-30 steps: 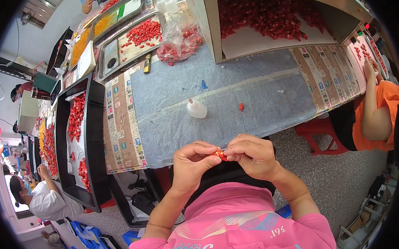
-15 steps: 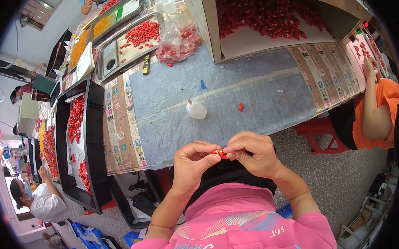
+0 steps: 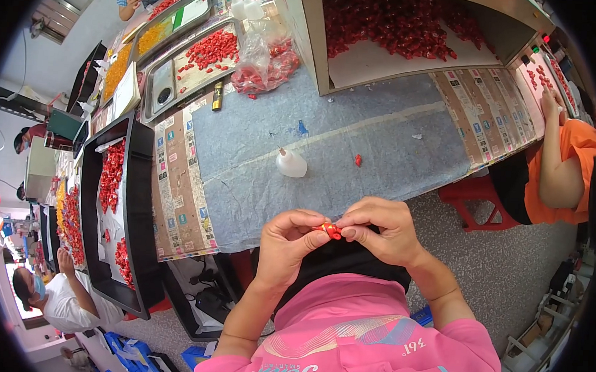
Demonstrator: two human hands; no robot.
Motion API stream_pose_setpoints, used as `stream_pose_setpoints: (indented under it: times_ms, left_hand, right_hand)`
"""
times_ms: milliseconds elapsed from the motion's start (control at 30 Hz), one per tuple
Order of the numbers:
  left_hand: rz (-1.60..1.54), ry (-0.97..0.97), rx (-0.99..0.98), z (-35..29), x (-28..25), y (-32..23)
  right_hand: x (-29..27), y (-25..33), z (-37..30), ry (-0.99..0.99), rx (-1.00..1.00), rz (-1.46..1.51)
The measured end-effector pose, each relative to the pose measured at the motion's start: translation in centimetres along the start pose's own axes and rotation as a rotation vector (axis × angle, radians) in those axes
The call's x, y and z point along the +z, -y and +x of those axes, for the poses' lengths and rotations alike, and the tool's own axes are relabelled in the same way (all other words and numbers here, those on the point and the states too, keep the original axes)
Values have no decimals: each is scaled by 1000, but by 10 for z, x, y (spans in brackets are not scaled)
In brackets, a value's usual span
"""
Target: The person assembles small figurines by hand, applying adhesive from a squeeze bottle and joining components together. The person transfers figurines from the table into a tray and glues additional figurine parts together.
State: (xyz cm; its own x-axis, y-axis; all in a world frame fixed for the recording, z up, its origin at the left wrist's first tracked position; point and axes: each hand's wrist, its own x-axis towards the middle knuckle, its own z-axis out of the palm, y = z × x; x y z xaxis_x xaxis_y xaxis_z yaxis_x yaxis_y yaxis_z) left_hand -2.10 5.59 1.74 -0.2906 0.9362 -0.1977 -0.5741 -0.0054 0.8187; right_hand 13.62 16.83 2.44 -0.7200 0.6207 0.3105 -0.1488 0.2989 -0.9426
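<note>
Just past the table's near edge, my left hand point(image 3: 287, 243) pinches a small red piece with yellow markings point(image 3: 330, 230) between thumb and fingertips. My right hand point(image 3: 384, 231) is closed at the piece's right end, thumb and forefinger pressed to it. Its exact kind is too small to make out, and the fingertips cover part of it. On the blue cloth point(image 3: 247, 137) ahead stands a white squeeze bottle with a narrow tip point(image 3: 292, 163). Another small red piece point(image 3: 358, 160) lies alone to the right of the bottle.
A black tray point(image 3: 139, 206) of red pieces is at left. Beyond are a metal tray point(image 3: 151, 113), a clear bag of red pieces point(image 3: 266, 68) and a dark small cylinder point(image 3: 217, 96). A box-like shelf point(image 3: 307, 47) holds many red pieces. Co-workers sit left, right and far.
Between my fingers the red piece has turned a little, and more of its right end shows. Both hands stay nearly in place, still gripping it.
</note>
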Motion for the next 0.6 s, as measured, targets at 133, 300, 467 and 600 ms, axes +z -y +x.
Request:
stream_pose_setpoints:
  times_ms: [133, 300, 467, 600]
  left_hand:
    - [4, -2, -1, -1, -1, 1]
    - [21, -13, 8, -2, 0, 2]
    - [46, -21, -4, -3, -1, 2]
    - [50, -28, -17, -2, -3, 4]
  right_hand:
    - [3, -1, -2, -13, 25, 6]
    - [4, -1, -3, -27, 7, 4]
    - [6, -1, -3, -23, 17, 34]
    - [6, -2, -4, -28, 25, 52]
